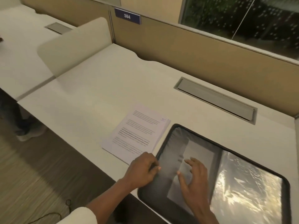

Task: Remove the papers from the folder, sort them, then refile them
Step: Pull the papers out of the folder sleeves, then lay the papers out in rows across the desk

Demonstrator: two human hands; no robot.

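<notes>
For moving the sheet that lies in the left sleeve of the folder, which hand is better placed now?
Probably the right hand: its spread fingers already lie on the sheet. The left hand is curled at the left edge of the folder, apparently holding it steady.

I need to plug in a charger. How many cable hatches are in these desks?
2: one hatch behind the folder on the near desk, another on the far-left desk. Others may be out of view.
</notes>
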